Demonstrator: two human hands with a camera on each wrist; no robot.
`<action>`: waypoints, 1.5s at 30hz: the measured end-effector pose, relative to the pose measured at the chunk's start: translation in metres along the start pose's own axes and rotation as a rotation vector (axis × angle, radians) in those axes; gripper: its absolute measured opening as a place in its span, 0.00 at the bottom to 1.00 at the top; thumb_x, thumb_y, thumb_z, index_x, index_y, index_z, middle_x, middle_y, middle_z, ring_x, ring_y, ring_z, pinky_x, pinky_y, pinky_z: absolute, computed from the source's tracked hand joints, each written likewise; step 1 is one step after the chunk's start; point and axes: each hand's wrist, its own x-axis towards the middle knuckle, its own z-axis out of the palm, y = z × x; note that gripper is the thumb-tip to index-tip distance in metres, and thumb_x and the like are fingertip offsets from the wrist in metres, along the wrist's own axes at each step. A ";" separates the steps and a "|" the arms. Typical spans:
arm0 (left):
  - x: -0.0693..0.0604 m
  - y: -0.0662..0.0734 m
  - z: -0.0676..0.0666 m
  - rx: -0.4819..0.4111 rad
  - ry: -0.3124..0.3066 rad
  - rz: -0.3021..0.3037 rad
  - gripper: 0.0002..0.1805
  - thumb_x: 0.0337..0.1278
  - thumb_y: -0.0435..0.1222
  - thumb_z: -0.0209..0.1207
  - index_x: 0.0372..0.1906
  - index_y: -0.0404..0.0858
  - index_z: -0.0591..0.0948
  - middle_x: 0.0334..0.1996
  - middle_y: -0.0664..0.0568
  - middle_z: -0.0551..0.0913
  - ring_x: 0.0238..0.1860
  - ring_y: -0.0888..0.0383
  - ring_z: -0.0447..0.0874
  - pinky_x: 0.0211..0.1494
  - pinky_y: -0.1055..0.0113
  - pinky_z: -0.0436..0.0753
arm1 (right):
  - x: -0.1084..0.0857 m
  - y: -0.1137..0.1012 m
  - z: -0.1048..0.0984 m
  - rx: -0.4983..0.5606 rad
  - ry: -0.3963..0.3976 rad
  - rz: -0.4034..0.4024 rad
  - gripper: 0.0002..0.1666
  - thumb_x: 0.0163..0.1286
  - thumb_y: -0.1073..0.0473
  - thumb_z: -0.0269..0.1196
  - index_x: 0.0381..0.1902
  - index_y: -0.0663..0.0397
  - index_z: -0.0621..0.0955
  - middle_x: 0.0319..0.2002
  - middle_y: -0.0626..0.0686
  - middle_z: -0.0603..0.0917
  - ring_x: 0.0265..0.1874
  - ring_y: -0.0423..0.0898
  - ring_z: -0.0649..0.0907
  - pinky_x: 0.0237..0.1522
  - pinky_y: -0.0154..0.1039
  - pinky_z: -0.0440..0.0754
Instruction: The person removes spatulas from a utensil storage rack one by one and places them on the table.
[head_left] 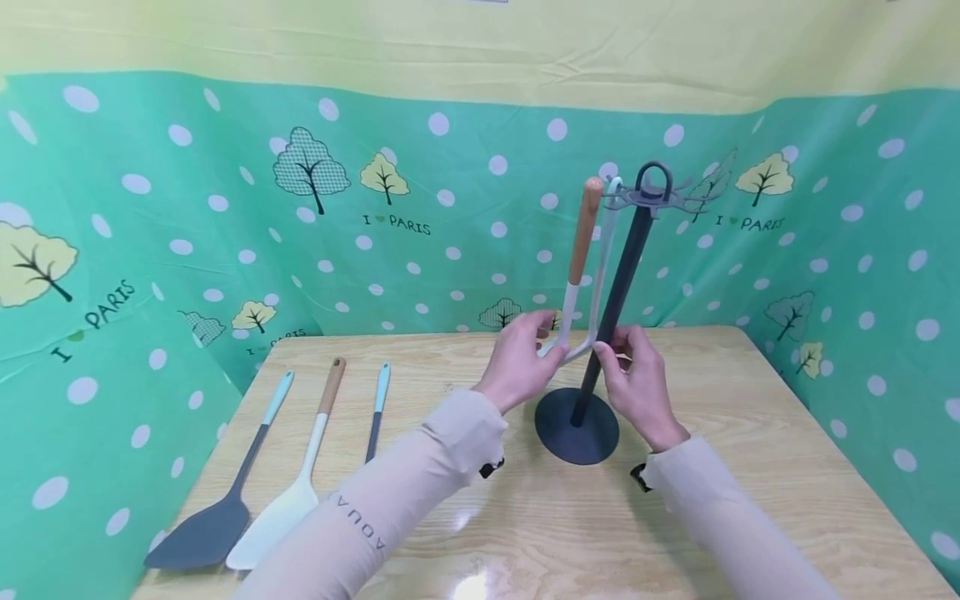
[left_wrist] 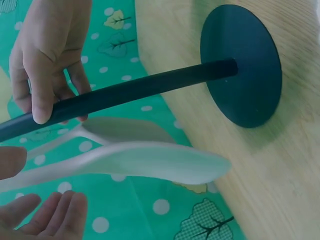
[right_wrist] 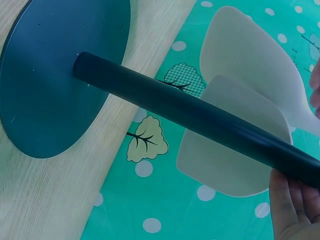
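Observation:
A black utensil stand [head_left: 618, 275] leans a little, its round base [left_wrist: 245, 65] on or just above the table; I cannot tell which. My right hand [head_left: 637, 383] pinches its pole between thumb and fingers. At the left of its hook ring [head_left: 652, 198] are a wooden-handled white spatula [head_left: 581, 242] and a pale spatula with a light blue end [head_left: 606, 242]. Whether the wooden handle is on a hook is unclear. My left hand [head_left: 525, 358] is at the wooden-handled spatula's neck, thumb by it, fingers loosely extended and apart beneath. Both pale blades [right_wrist: 250, 55] show beside the pole.
On the table's left lie a dark grey turner [head_left: 202, 533] with a light blue handle, a white turner [head_left: 281, 517] with a wooden handle, and a blue-handled utensil [head_left: 381, 396] whose lower end my left sleeve hides. Polka-dot cloth [head_left: 450, 167] surrounds the table's back and sides.

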 end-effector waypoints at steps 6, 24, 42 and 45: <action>0.011 -0.002 0.008 -0.115 0.001 0.021 0.27 0.64 0.34 0.57 0.67 0.35 0.68 0.56 0.45 0.77 0.57 0.52 0.76 0.58 0.66 0.76 | -0.001 -0.001 0.000 0.002 0.006 -0.009 0.08 0.66 0.71 0.59 0.41 0.72 0.72 0.34 0.63 0.80 0.34 0.54 0.83 0.39 0.22 0.78; 0.011 -0.008 0.015 -0.227 0.022 0.070 0.09 0.65 0.29 0.54 0.48 0.37 0.79 0.37 0.50 0.81 0.39 0.60 0.80 0.46 0.73 0.80 | 0.000 0.003 0.001 -0.010 0.002 -0.015 0.08 0.66 0.72 0.59 0.41 0.73 0.72 0.34 0.63 0.80 0.35 0.54 0.82 0.39 0.22 0.78; -0.007 0.001 0.018 -0.312 0.038 0.102 0.10 0.60 0.27 0.59 0.46 0.30 0.80 0.36 0.48 0.82 0.37 0.61 0.82 0.42 0.74 0.82 | -0.003 0.039 0.005 -0.013 -0.015 0.009 0.12 0.70 0.61 0.59 0.44 0.65 0.72 0.36 0.57 0.79 0.37 0.50 0.82 0.40 0.51 0.83; -0.011 0.002 0.018 -0.310 0.043 0.111 0.10 0.59 0.27 0.60 0.45 0.31 0.80 0.36 0.48 0.82 0.36 0.61 0.81 0.41 0.74 0.82 | -0.003 0.040 0.006 -0.012 -0.014 0.018 0.12 0.70 0.61 0.59 0.44 0.65 0.73 0.36 0.56 0.79 0.37 0.49 0.82 0.41 0.48 0.83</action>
